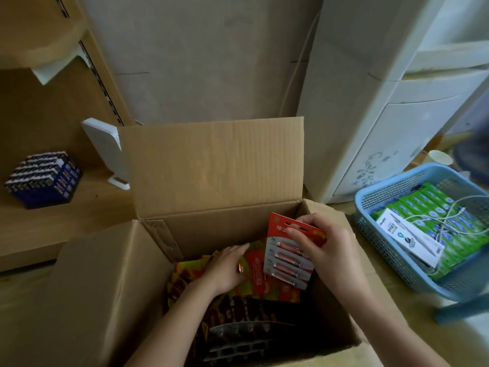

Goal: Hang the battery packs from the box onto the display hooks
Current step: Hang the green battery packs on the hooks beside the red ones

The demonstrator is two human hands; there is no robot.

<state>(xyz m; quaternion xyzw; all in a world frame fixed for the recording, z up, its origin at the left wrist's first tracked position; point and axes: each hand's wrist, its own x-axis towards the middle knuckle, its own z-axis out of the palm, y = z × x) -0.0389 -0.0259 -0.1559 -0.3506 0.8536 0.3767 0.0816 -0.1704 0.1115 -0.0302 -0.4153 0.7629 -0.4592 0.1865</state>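
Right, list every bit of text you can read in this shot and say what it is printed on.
Red battery pack held in the right hand: a large Chinese character, likely "华", partly covered by the fingers; the rest is too small.
Red and yellow packs in the cardboard box, under the left hand: vertical print, blurred.
White box in the blue basket: print too small.
Green boxes: unreadable.
Dark blue packs on the shelf: unreadable.

Red battery pack (289, 256) tilted above more packs (264, 284) in open box (211, 168)
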